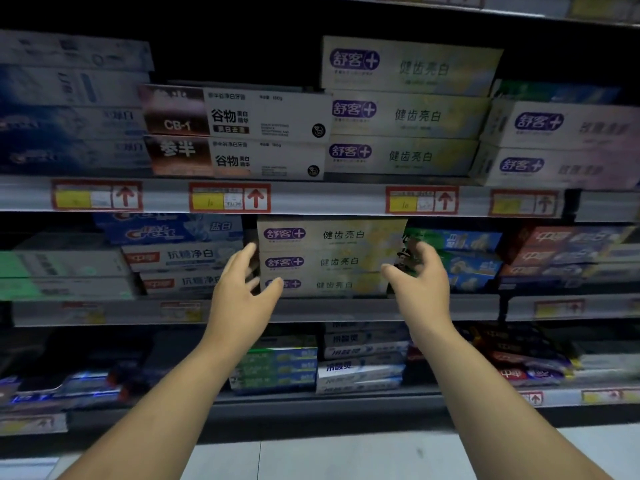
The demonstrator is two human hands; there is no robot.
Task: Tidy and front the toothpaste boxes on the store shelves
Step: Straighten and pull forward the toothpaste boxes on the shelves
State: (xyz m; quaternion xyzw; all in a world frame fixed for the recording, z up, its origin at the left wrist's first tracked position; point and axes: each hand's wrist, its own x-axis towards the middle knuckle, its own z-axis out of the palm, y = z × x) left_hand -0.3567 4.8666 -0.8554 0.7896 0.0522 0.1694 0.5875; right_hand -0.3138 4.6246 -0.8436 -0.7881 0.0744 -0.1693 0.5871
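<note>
Reaching in from the aisle, the left hand (242, 289) and right hand (420, 282) flank a stack of three pale yellow cardboard toothpaste boxes (332, 259) on the grey metal middle shelf (346, 308). Their fingers are spread and loose, gripping nothing; whether they touch the box ends is unclear. That stack looks squared to the shelf edge. Beyond, on the upper shelf (311, 197), the white purple-logo boxes (561, 143) sit skewed, so fronting seems far from finished.

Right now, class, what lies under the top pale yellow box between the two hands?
Two more matching boxes: a middle box and a lowest box, which rests on the shelf. The left hand covers part of the lowest box's logo; anything behind them is hidden.
</note>
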